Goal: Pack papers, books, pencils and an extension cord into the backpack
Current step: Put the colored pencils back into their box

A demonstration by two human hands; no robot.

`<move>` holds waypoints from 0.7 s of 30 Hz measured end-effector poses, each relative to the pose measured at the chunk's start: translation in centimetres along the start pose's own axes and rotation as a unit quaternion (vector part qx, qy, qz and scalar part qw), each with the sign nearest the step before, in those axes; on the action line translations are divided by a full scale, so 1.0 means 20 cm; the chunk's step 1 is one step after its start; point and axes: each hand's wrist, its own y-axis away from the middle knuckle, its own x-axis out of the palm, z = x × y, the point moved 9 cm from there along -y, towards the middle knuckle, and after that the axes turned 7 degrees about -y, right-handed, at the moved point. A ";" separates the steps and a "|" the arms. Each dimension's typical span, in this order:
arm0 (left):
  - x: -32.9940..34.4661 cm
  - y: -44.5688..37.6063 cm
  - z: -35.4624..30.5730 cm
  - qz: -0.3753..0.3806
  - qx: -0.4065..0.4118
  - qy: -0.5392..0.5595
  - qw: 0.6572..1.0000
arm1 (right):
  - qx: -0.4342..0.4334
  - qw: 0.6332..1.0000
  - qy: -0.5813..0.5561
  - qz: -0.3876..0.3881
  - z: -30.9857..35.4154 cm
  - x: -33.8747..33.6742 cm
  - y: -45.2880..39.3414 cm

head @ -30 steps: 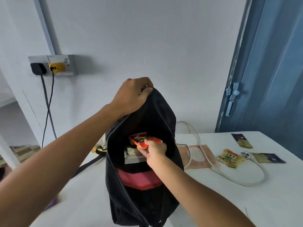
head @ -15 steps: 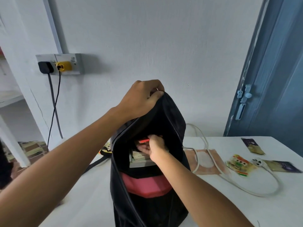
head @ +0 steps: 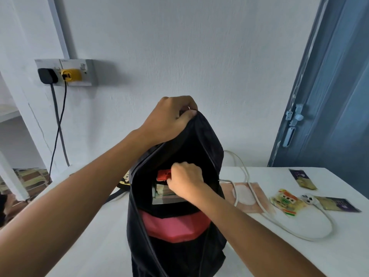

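Two hands on the job: left hand [head: 169, 118] grips the top edge of the black backpack [head: 179, 226], fingers curled over the fabric, holding the mouth up and open. Right hand [head: 184, 179] is inside the opening, fingers curled round a red-orange pack [head: 164, 175], probably the pencils, sitting just above a stack of books or papers [head: 162, 195] already in the bag. Backpack stands upright on the white bench [head: 83, 236].

To do this step well: keep the left hand high so the opening stays taut, slide the pack down beside or onto the stack, release only once it rests, pull the right hand out straight so nothing lifts with it.

White extension cord [head: 311, 230] loops on the bench right of the bag, plug [head: 308, 198] near small packets [head: 287, 201]; not packed yet.

Hard to tell: pack label is mostly covered by the fingers, bag's depth is dark, bottom cut off by frame edge. Cord's far end hidden behind the bag.
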 end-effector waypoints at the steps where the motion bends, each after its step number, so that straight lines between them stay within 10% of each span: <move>1: 0.00 0.00 0.00 0.001 -0.001 0.001 1.000 | -0.038 0.999 0.008 -0.032 0.05 0.01 0.02; 21: 0.03 0.03 -0.04 0.056 0.007 0.032 0.998 | 0.087 0.973 -0.151 0.154 -0.14 0.43 -0.18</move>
